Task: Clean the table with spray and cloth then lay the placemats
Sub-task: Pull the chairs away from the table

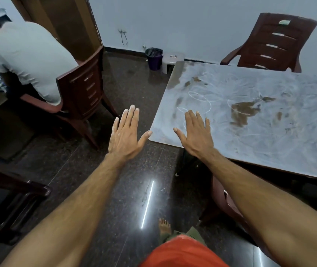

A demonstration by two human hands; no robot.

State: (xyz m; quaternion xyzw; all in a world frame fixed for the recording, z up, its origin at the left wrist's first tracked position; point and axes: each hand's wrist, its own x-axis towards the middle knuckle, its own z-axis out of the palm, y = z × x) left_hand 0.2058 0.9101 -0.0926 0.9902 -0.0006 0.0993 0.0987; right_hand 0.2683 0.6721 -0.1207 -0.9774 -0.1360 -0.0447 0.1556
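Observation:
The table (269,151) fills the right half of the view. Its top is covered in white powder smears, drawn loops and brown patches. My right hand (195,134) is stretched flat, palm down, over the table's near left corner, fingers straight. My left hand (125,134) is held flat with fingers spread over the floor just left of that corner, white dust on its fingertips. Neither hand holds anything. No spray bottle, cloth or placemat is in view.
A brown plastic chair (275,41) stands behind the table, another (227,205) is tucked under its near side. A person sits in a third chair (80,93) at the left. A dark bin (154,58) and grey stool (172,61) stand by the wall.

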